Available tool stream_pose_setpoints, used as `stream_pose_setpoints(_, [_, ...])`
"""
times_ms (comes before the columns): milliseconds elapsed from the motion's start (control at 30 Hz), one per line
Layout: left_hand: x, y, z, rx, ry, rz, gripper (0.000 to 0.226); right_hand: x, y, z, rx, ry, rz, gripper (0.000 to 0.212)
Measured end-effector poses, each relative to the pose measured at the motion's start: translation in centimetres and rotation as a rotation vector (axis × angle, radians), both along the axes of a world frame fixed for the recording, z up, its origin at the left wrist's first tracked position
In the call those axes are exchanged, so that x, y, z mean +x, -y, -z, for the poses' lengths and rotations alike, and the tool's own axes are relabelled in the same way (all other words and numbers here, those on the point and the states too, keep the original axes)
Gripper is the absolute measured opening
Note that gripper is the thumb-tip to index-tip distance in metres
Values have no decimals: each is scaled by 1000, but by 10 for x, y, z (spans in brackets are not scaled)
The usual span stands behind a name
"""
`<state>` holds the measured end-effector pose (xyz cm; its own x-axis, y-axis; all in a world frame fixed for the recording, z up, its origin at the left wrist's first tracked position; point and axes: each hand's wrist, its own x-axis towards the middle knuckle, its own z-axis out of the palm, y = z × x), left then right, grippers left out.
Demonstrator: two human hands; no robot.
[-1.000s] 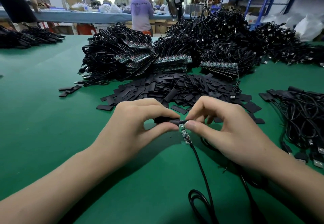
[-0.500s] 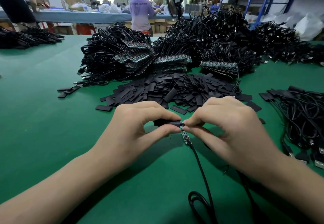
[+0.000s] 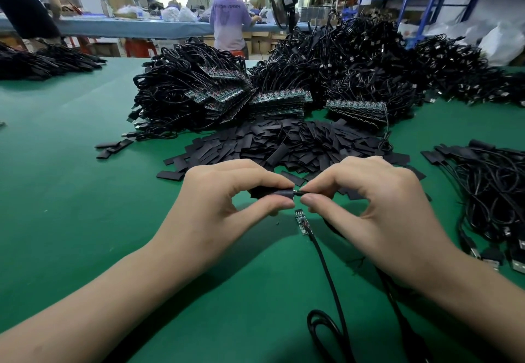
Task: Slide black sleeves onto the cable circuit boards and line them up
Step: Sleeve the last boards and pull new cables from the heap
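My left hand (image 3: 227, 206) pinches a black sleeve (image 3: 270, 192) between thumb and forefinger, just above the green table. My right hand (image 3: 369, 209) faces it and pinches a thin dark cable end (image 3: 299, 192) at the sleeve's mouth. My fingers hide what is on that end. A small circuit board (image 3: 302, 222) lies flat on the table right below the fingertips. Its black cable (image 3: 326, 274) runs toward me and loops near the bottom edge. A second cable (image 3: 397, 306) passes under my right wrist.
A heap of loose black sleeves (image 3: 284, 144) lies just beyond my hands. Behind it are stacked cable bundles with bare boards (image 3: 281, 101) and big cable piles (image 3: 355, 58). Sleeved cables (image 3: 497, 192) lie at the right. People stand at a far table (image 3: 127, 27).
Both hands stay in the same spot. My right fingers have curled in a little tighter at the sleeve's mouth. The board on the table has not moved.
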<state>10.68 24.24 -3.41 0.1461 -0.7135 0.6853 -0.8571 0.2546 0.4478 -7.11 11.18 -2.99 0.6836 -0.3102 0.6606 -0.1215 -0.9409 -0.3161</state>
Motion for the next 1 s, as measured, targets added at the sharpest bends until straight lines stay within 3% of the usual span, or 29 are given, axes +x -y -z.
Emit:
stream_pose_setpoints(400, [0, 1, 0, 19, 48, 21, 17, 3, -5, 1, -27, -3, -25, 7])
stream_pose_setpoints(567, [-4, -1, -5, -73, -100, -146, 41, 6, -8, 0, 267, 33, -36, 2])
stream_pose_setpoints(700, [-6, 1, -5, -67, -204, -208, 45, 8, -11, 0, 467, -2, -61, 7])
stream_pose_setpoints(867, [-7, 2, -2, -36, -147, -198, 55, 8, -12, -2, 609, -29, -84, 8])
stream_pose_setpoints(1000, [-5, 5, 1, -25, -197, -167, 53, 8, -13, -2, 602, -39, -95, 9])
